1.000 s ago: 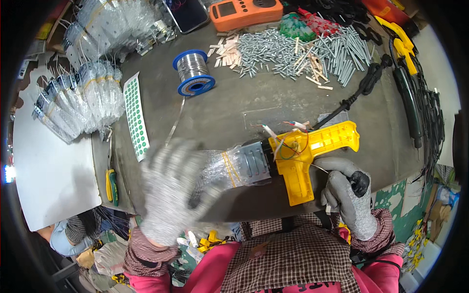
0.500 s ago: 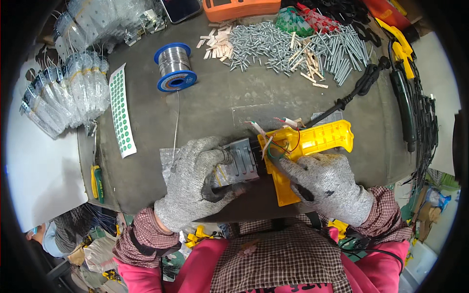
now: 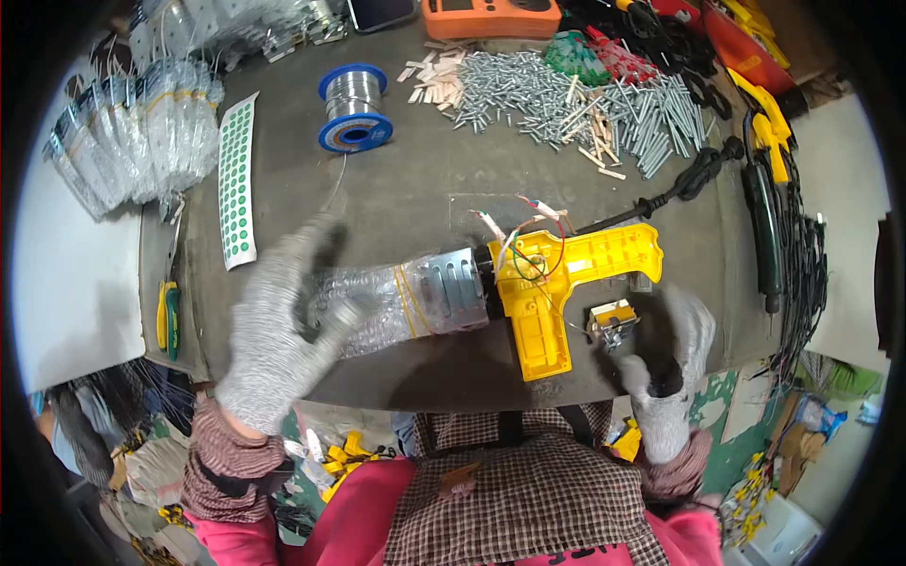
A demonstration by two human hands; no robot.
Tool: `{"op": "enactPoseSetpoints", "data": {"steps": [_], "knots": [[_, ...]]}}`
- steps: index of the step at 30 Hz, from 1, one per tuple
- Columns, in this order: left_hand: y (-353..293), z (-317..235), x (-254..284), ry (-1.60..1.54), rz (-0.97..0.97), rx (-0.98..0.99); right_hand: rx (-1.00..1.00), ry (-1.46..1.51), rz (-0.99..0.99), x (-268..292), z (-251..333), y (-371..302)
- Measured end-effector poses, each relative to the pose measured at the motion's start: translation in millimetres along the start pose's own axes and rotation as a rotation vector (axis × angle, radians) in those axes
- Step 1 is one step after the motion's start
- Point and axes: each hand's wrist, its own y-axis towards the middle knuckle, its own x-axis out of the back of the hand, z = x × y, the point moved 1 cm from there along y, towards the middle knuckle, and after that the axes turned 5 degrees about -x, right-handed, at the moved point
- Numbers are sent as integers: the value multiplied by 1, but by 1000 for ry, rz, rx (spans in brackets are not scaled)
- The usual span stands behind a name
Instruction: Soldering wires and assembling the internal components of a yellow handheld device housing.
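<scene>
A yellow plastic pistol-shaped housing half (image 3: 540,311) lies open-side up on the table. Red, green and white wires (image 3: 528,255) rise from its top. Out of its left side runs a slotted metal barrel (image 3: 458,283), most of it in clear plastic wrap (image 3: 373,307) held by yellow bands. My left hand (image 3: 278,325), gloved in grey and blurred, hovers open by the wrap's left end, fingers apart. To the housing's right rests a small metal-and-yellow electrical part (image 3: 613,323). Beside that part my gloved right hand (image 3: 675,363) is curved, thumb and fingers apart, with nothing visible between them.
A solder spool (image 3: 355,104) stands beyond my left hand, near a sheet of green round stickers (image 3: 238,179). Screws (image 3: 528,99) are heaped at the back below an orange instrument (image 3: 491,17). A black cord (image 3: 679,189) leaves the housing. Wrapped barrels (image 3: 142,132) sit far left.
Both hands have let go of the barrel and housing and moved apart, left hand leftward, right hand rightward. The small electrical part now shows beside the housing.
</scene>
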Motion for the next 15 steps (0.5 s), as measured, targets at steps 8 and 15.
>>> {"op": "enactPoseSetpoints", "data": {"steps": [8, 15], "knots": [[7, -46, -67, 428, 418, -772, 159, 146, -82, -15, 33, 18], [6, -46, -76, 193, 413, -537, 644, 154, 209, -25, 37, 34]]}}
